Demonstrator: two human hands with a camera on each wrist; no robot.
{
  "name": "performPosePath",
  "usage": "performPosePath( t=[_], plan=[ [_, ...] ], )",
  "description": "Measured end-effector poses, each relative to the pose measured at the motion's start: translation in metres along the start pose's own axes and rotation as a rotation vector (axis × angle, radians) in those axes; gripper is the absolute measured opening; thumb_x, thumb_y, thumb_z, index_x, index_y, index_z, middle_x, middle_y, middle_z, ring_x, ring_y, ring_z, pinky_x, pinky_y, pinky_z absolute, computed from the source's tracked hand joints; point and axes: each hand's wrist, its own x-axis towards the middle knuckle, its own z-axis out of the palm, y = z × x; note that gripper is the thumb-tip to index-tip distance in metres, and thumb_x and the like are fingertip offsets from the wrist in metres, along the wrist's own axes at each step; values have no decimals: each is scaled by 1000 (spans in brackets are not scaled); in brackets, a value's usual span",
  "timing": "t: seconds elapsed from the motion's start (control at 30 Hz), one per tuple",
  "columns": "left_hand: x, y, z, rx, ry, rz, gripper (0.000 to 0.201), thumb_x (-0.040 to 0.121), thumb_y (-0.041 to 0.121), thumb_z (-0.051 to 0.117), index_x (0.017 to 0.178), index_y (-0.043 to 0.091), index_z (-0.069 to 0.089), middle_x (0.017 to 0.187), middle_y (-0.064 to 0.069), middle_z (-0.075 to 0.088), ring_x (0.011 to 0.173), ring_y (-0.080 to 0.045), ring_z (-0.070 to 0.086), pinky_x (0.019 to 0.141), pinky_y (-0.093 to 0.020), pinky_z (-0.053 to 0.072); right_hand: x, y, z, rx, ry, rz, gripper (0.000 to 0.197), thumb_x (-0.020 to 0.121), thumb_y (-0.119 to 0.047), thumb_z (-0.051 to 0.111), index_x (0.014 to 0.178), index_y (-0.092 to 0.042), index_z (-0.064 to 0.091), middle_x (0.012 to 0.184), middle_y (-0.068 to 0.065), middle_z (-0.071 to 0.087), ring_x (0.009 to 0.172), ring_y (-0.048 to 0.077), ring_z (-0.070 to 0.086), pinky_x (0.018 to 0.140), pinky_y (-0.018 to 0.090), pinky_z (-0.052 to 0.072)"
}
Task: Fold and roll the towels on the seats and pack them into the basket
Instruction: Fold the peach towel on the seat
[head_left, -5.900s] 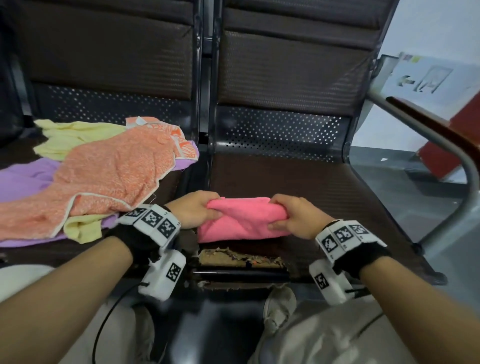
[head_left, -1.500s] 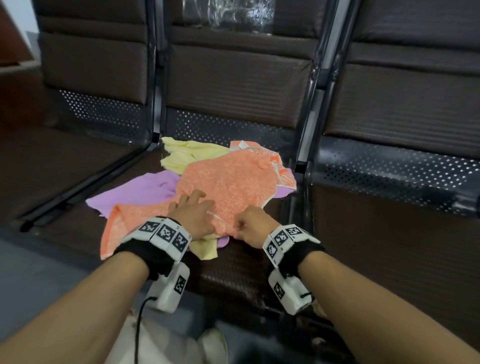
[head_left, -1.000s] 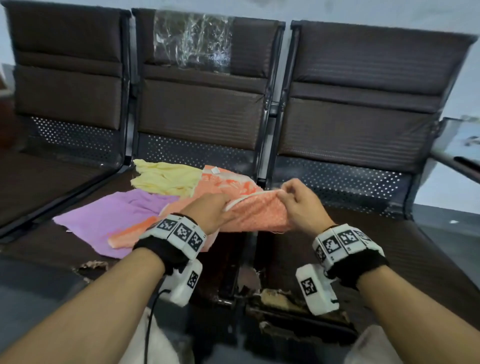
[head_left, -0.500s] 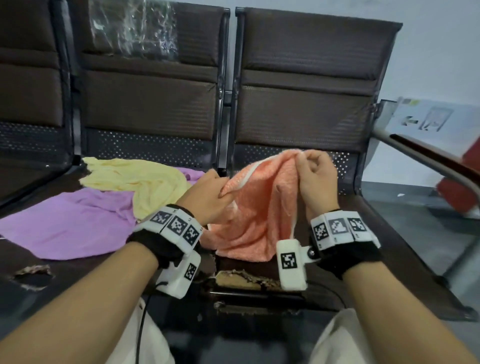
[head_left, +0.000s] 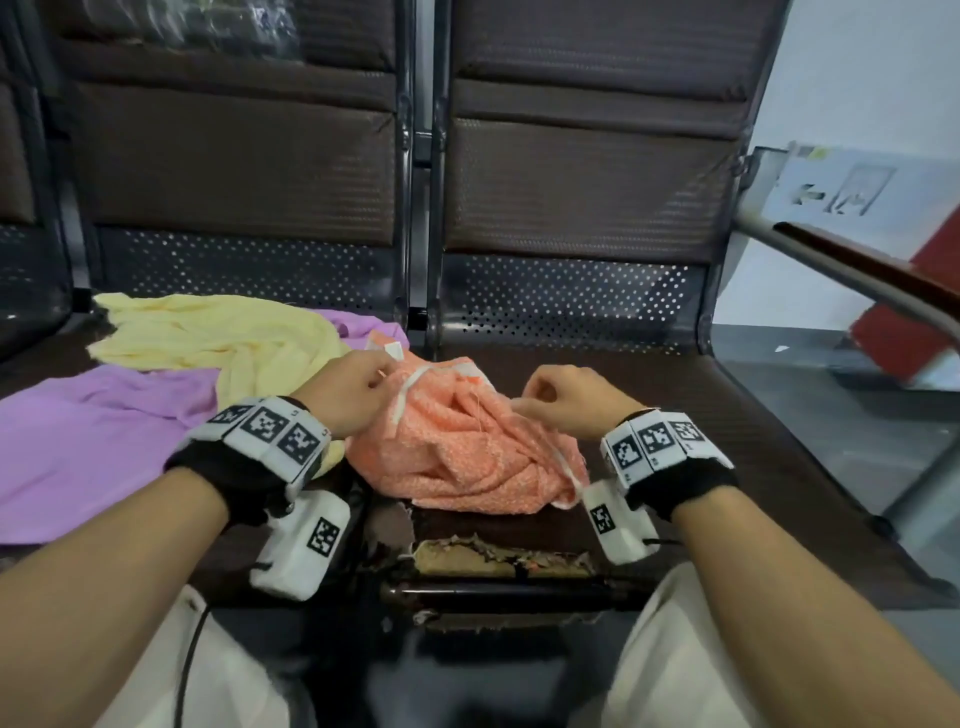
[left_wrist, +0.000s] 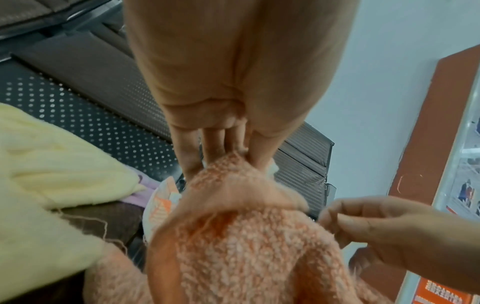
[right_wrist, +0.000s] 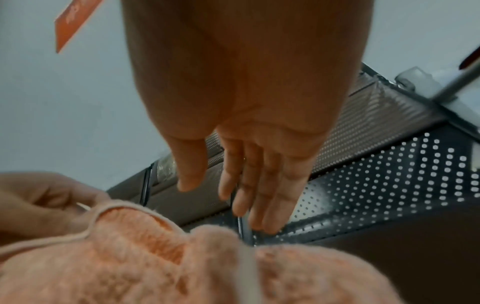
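A crumpled orange towel (head_left: 467, 457) with white edging lies on the front of the right-hand seat (head_left: 727, 441). My left hand (head_left: 363, 384) pinches its edge at the upper left; the left wrist view shows the fingers (left_wrist: 215, 148) closed on the hem above the bunched orange towel (left_wrist: 246, 257). My right hand (head_left: 550, 395) hovers at the towel's right side. In the right wrist view the right hand (right_wrist: 221, 203) has thumb and fingers apart, nothing between them, just above the orange towel (right_wrist: 130, 267). No basket is in view.
A yellow towel (head_left: 208, 338) and a purple towel (head_left: 78, 436) lie spread on the seat to the left. The right seat's front edge is torn, with padding (head_left: 493, 556) showing. A metal armrest (head_left: 857, 270) runs along the right.
The orange towel was held up by both hands half a second ago; it now lies bunched on the right seat. My right hand has let go, and the left still pinches the edge.
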Motion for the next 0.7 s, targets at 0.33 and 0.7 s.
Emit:
performPosePath(
  t=[0.33, 0.7],
  plan=[
    [21, 2, 22, -264, 8, -148, 31, 97, 32, 37, 99, 10, 59, 101, -10, 63, 94, -25, 57, 90, -42, 43, -32, 15, -8, -191, -396, 262, 52, 63, -68, 71, 80, -20, 67, 62, -6, 68, 59, 9, 64, 56, 25, 49],
    [23, 16, 27, 75, -129, 31, 31, 85, 34, 65, 105, 19, 47, 89, 4, 56, 80, -14, 54, 60, -21, 40, -13, 19, -7, 955, 156, 370, 24, 94, -4, 38, 84, -12, 59, 71, 7, 66, 65, 22, 68, 65, 43, 59]
  ],
)
